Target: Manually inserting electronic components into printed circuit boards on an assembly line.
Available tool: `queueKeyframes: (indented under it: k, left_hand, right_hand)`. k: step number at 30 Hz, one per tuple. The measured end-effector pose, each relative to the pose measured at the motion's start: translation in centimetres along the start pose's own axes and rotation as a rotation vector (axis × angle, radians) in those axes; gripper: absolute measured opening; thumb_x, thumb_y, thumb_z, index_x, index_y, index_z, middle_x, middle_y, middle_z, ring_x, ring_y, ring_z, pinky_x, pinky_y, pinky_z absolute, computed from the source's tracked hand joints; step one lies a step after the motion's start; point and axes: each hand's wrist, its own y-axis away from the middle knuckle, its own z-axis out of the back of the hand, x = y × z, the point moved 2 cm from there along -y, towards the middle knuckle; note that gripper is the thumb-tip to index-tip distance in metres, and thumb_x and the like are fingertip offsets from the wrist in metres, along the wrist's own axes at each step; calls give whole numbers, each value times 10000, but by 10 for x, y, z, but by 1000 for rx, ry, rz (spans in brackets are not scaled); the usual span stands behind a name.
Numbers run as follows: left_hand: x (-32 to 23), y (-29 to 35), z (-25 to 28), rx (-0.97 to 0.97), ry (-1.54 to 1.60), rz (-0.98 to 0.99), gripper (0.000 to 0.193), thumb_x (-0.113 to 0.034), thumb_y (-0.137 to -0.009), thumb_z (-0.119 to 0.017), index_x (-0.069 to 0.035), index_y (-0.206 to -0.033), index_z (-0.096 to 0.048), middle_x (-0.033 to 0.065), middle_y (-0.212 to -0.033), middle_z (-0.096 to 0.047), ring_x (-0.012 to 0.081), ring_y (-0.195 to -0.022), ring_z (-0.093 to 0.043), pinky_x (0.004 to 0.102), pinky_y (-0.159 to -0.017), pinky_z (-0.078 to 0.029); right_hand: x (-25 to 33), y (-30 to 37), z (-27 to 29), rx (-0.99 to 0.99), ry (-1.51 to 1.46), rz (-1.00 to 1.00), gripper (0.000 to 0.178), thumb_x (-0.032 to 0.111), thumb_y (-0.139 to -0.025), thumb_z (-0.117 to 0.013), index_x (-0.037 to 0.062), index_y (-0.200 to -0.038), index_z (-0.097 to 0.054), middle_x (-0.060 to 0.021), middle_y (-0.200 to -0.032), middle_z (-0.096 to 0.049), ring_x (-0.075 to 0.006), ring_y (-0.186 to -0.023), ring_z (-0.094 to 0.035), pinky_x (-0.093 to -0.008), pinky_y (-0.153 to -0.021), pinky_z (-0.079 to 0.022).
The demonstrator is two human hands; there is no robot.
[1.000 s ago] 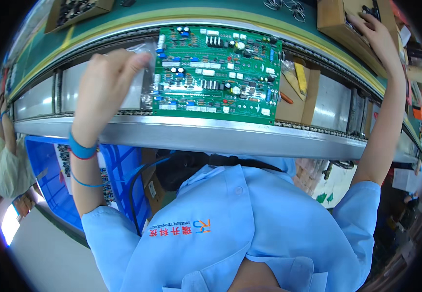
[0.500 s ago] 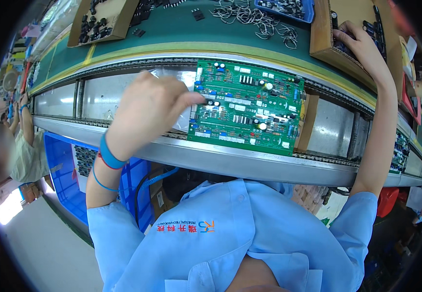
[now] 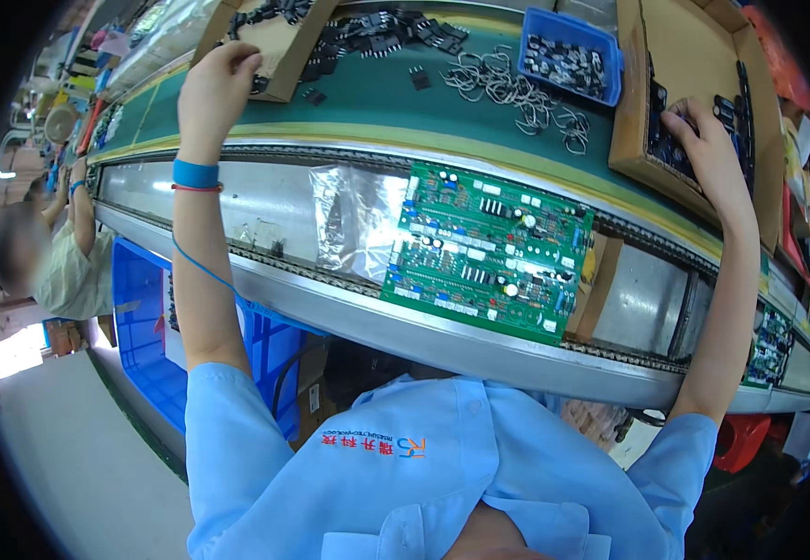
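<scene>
Reaching up: left hand (image 3: 214, 79) at upper left, fingers curled on cardboard box (image 3: 279, 51) rim; right hand (image 3: 704, 140) at upper right, fingers in second box (image 3: 680, 56) among dark parts, grip unclear. Green circuit board (image 3: 487, 247) at centre, below worktop (image 3: 377, 98).

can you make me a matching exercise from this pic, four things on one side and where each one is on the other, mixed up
Things:
1. left hand
2. right hand
3. green circuit board
4. blue bin

Places:
A. on the metal conveyor, in front of the person
B. at the cardboard box on the far left
C. on the green shelf, holding small dark parts
D. inside the cardboard box on the right

Pairs: 1-B, 2-D, 3-A, 4-C
</scene>
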Motion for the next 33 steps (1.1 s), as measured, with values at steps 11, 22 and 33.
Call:
queueKeyframes:
  k: [11, 22, 33]
  left_hand:
    - [-97, -13, -51, -16, 71, -435, 151, -225, -915, -669, -120, -996, -742, 109, -969, -699, 331, -899, -681, 446, -784, -546]
    - [-87, -5, -69, -162, 95, -383, 237, -226, -902, -702, -153, -1127, -702, 99, -1064, -673, 349, -903, -678, 441, -760, -557]
    - [71, -69, -43, 277, -213, -31, 365, -363, -846, -722, -82, -1075, -763, 174, -1052, -743, 349, -985, -713, 415, -864, -547]
  right_hand:
    - [-8, -9, -3, -52, -72, 43, 256, 248, -1002, -575, 5, -1080, -602, -159, -950, -652, -239, -846, -602, -332, -807, -463]
    - [5, 2, -1, 6, -69, -48, 238, 219, -995, -572, 5, -1095, -602, -114, -941, -646, -184, -798, -571, -299, -771, -454]
    - [-57, -28, -8, -170, 24, 186, 359, 303, -1008, -587, 16, -1221, -623, -47, -936, -624, -139, -781, -566, -273, -756, -453]
